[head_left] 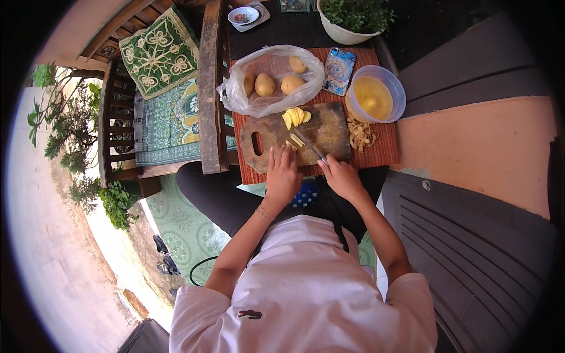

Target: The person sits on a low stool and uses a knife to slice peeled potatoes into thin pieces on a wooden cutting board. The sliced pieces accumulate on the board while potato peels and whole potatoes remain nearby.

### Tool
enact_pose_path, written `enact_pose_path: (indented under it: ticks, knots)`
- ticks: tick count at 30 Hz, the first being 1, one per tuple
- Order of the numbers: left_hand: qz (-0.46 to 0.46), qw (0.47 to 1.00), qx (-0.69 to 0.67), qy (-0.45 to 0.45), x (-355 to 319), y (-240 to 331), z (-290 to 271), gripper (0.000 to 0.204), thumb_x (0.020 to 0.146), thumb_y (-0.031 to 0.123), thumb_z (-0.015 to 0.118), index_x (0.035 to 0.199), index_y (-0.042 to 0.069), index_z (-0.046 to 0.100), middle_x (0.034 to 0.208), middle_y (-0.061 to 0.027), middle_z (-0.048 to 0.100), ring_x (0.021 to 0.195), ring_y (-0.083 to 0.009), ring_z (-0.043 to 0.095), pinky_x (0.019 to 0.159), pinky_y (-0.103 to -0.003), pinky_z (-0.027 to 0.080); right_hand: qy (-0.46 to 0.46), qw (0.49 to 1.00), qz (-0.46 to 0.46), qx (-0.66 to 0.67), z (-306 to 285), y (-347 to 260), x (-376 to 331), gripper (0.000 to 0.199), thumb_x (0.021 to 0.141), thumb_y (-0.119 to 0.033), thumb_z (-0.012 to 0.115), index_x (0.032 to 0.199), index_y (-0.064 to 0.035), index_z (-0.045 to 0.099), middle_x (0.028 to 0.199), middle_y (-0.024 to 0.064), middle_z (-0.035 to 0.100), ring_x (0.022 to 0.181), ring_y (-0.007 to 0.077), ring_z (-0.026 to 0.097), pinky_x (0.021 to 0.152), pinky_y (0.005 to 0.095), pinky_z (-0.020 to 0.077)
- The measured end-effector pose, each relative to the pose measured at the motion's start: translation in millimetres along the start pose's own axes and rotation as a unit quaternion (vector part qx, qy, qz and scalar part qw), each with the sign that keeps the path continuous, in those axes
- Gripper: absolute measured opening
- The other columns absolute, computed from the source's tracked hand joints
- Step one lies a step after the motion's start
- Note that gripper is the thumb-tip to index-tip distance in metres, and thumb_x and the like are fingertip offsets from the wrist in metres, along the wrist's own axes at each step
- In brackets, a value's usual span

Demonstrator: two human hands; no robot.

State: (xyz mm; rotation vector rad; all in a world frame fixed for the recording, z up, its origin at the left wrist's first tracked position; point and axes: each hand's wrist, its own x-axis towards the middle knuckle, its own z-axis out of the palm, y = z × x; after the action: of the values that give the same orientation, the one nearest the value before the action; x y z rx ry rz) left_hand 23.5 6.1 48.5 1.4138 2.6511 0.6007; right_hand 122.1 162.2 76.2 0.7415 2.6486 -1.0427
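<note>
Green patterned floor (200, 226) and a wooden bench (210, 106) with a green embroidered cushion (160, 54) lie left of a dark worktop (276, 29) in the head view. An orange-red woven mat (382, 147) covers the worktop's near part and carries a worn wooden cutting board (332, 126) with a slot at its left end. On the board, a fanned group of yellow potato slices (296, 117) sits toward the far edge, with a few potato strips (298, 140) nearer the person. The right hand (341, 177) grips a knife (310, 145), its blade slanting across the board beside the strips. The left hand (283, 175) rests its extended fingers on the board's near edge; whether they pin anything, I cannot tell. Beyond the board, a translucent plastic bag (253, 106) holds whole potatoes (265, 85). A blue patterned phone (339, 70) lies between it and a clear tub (401, 100) of yellowish liquid (371, 94). Peelings (361, 135) are heaped just beside the board, near the tub.
</note>
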Motion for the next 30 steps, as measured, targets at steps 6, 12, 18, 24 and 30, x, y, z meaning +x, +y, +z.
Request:
enact_pose_path:
  ticks: [6,12,18,24,30]
  knots:
    - [0.0,1.0,-0.008,-0.002,3.0,1.0,-3.9,0.063,0.069,0.01,0.062,0.127,-0.009,0.048,0.128,-0.0212,0.047,0.129,-0.0327,0.041,0.114,-0.052,0.02,0.054,0.995,-0.041,-0.068,15.0,-3.4,0.8,0.031,0.097,-0.034,0.045,0.089,-0.005,0.052,0.065,0.0208,0.063,0.063,0.0422,0.063,0.058,0.0528,0.0502]
    - [0.001,1.0,0.0,-0.004,-0.4,-1.6,1.2,0.06,0.069,0.01,0.062,0.125,-0.009,0.05,0.129,-0.0217,0.047,0.129,-0.0328,0.041,0.114,-0.052,0.021,0.076,0.979,-0.069,-0.178,21.4,-13.0,3.1,0.03,0.097,-0.031,0.046,0.084,-0.0041,0.051,0.055,0.0165,0.062,0.054,0.0351,0.065,0.05,0.0469,0.0526]
    - [0.003,1.0,-0.005,-0.001,-0.2,-2.8,1.6,0.059,0.07,0.011,0.062,0.124,-0.009,0.05,0.129,-0.0221,0.047,0.129,-0.0331,0.041,0.114,-0.052,0.021,0.077,0.974,-0.089,-0.193,21.2,-17.8,3.8,0.029,0.097,-0.029,0.046,0.082,-0.0047,0.05,0.053,0.0157,0.061,0.052,0.0324,0.066,0.047,0.0437,0.0532]
    - [0.007,1.0,0.016,-0.001,1.0,-2.2,0.5,0.057,0.071,0.016,0.064,0.121,-0.01,0.053,0.129,-0.0222,0.048,0.128,-0.0325,0.041,0.114,-0.05,0.022,0.064,0.973,-0.086,-0.205,19.3,-22.1,2.3,0.029,0.097,-0.029,0.046,0.082,-0.0052,0.05,0.053,0.015,0.061,0.052,0.0312,0.066,0.047,0.0425,0.0533]
    - [0.011,1.0,0.019,-0.007,1.7,-2.9,0.0,0.057,0.071,0.016,0.064,0.12,-0.01,0.053,0.129,-0.0229,0.047,0.128,-0.0331,0.041,0.113,-0.05,0.023,0.058,0.972,-0.084,-0.212,19.1,-23.6,3.0,0.029,0.097,-0.029,0.046,0.082,-0.0051,0.05,0.054,0.0139,0.062,0.052,0.0298,0.066,0.046,0.0409,0.0533]
